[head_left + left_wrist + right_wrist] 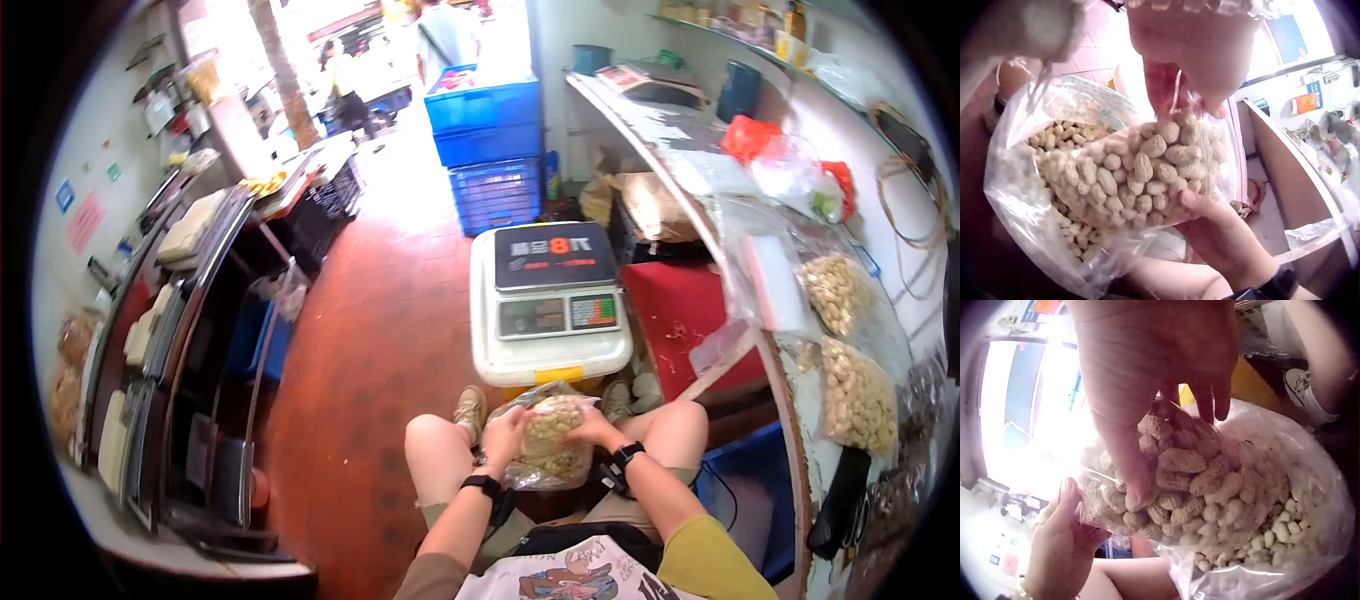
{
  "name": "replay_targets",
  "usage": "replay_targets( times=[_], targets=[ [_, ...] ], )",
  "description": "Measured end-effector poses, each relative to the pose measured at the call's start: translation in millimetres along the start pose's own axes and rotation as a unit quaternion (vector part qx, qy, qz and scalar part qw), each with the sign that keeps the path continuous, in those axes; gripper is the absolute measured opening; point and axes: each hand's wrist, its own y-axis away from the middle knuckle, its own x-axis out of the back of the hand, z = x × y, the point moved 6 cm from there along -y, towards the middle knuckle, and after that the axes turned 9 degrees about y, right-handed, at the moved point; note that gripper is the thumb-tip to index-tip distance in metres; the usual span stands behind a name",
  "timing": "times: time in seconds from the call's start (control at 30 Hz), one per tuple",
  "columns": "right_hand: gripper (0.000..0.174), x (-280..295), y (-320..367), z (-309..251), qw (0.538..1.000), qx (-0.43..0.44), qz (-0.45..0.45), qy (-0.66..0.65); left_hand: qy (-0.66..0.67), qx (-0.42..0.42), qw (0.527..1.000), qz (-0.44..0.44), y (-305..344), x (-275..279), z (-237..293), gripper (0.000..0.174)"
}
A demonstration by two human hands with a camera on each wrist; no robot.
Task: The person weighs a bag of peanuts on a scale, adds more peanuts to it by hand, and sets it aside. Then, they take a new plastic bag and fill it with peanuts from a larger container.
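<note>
Far left wall: pink note (pixel 86 222), blue-edged sticker (pixel 65 196) above it; writing on both too small to read. Dark rack (pixel 170 350) down the near left side, pale slabs on its tiers. Red tiled floor (pixel 370 310) next. Mid-far: blue crates (pixel 485 140), stacked, lower one slatted; no label I can make out.

Near centre, seated person. Left hand (pixel 507 437) pinches the upper edge of the small peanut bag (pixel 556 420). That bag is clear, packed with unshelled peanuts, up between both hands over the lap. Larger clear bag (pixel 545 472) sits around and below it, more nuts inside; faint greenish print on its wall, can't read it. Just beyond: scale (pixel 556 290) on a white lidded bin (pixel 485 345). Its dark plate carries a big orange "8" with characters beside it, plus a smaller orange line, illegible. Keypad green and red, key text unreadable.

Right hand (pixel 598 430) grips the small bag's right side, thumb on the front.

Right of that: red panel (pixel 675 310), then bench (pixel 795 385). On it: two filled peanut bags (pixel 860 395), clear sleeves (pixel 773 282), red plastic bag (pixel 750 138) farther off.
</note>
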Motion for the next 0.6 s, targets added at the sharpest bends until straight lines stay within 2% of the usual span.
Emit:
replay_targets(
  times=[0.03, 0.07, 0.1, 0.13, 0.17, 0.2, 0.23, 0.27, 0.3, 0.33, 0.37, 0.4, 0.43, 0.47, 0.5, 0.53, 0.57, 0.6],
  targets=[
    [0.093, 4.9, 0.9, -1.4, 0.999, 0.047, 0.023, 0.003, -0.010, -0.035, 0.999, 0.035, 1.0, 3.3, 19.7, 0.025],
    [0.092, 16.6, 12.9, -29.2, 0.999, 0.048, 0.018, -0.015, 0.075, -0.074, 0.992, 0.067, 2.0, 8.6, 35.2, 0.019],
    [0.091, 33.1, 26.4, -73.4, 0.998, 0.045, 0.021, -0.036, 0.098, -0.139, 0.981, 0.097, -9.9, 5.8, 10.6, 0.016],
    [0.090, 42.8, 33.6, -94.7, 0.993, 0.103, 0.049, -0.033, 0.070, -0.109, 0.981, 0.144, -0.3, 21.4, 51.0, 0.015],
    [0.090, 50.7, 41.7, -114.4, 0.994, 0.083, 0.041, -0.065, 0.039, 0.031, 0.992, 0.118, 33.1, 53.0, 162.6, 0.016],
    [0.092, 55.7, 49.9, -128.2, 0.984, 0.078, 0.016, -0.159, 0.083, 0.147, 0.981, 0.092, 44.2, 59.2, 195.7, 0.015],
    [0.094, 60.4, 58.7, -140.5, 0.964, 0.080, -0.009, -0.251, 0.077, -0.079, 0.981, 0.161, 22.0, 58.3, 151.7, 0.020],
    [0.101, 69.8, 68.6, -155.5, 0.971, 0.108, 0.006, -0.214, 0.144, -0.189, 0.958, 0.159, 5.2, 63.8, 133.7, 0.027],
    [0.108, 78.3, 80.5, -169.9, 0.975, 0.136, 0.016, -0.173, 0.234, -0.176, 0.941, 0.171, 11.0, 64.7, 160.3, 0.027],
    [0.108, 85.4, 95.1, -180.6, 0.976, 0.126, 0.041, -0.172, 0.319, -0.144, 0.923, 0.162, 9.2, 63.5, 163.3, 0.021],
    [0.111, 91.7, 109.8, -199.0, 0.975, 0.177, 0.062, -0.124, 0.326, -0.150, 0.923, 0.140, 6.5, 57.0, 176.1, 0.021],
    [0.114, 95.2, 121.3, -209.6, 0.968, 0.226, 0.080, -0.072, 0.406, -0.136, 0.890, 0.154, 4.6, 55.2, 183.0, 0.022],
    [0.114, 94.0, 127.0, -207.4, 0.968, 0.221, 0.097, -0.070, 0.481, -0.117, 0.852, 0.170, 3.5, 54.8, 188.6, 0.022],
    [0.117, 92.0, 132.3, -204.2, 0.960, 0.219, 0.124, -0.125, 0.484, -0.120, 0.853, 0.154, 1.8, 52.3, 200.1, 0.022],
    [0.121, 95.4, 138.7, -206.8, 0.948, 0.219, 0.147, -0.180, 0.481, -0.142, 0.860, 0.089, -0.3, 46.4, 216.7, 0.024],
    [0.122, 95.0, 145.5, -206.5, 0.938, 0.203, 0.128, -0.251, 0.476, -0.164, 0.863, 0.026, -0.4, 40.4, 232.0, 0.026],
    [0.122, 100.8, 153.2, -207.5, 0.937, 0.202, 0.137, -0.248, 0.469, -0.185, 0.863, -0.034, 0.5, 34.7, 246.2, 0.028],
    [0.117, 117.6, 166.8, -216.5, 0.937, 0.233, 0.204, -0.161, 0.428, -0.220, 0.874, -0.074, 1.8, 29.2, 261.7, 0.041]
  ],
)
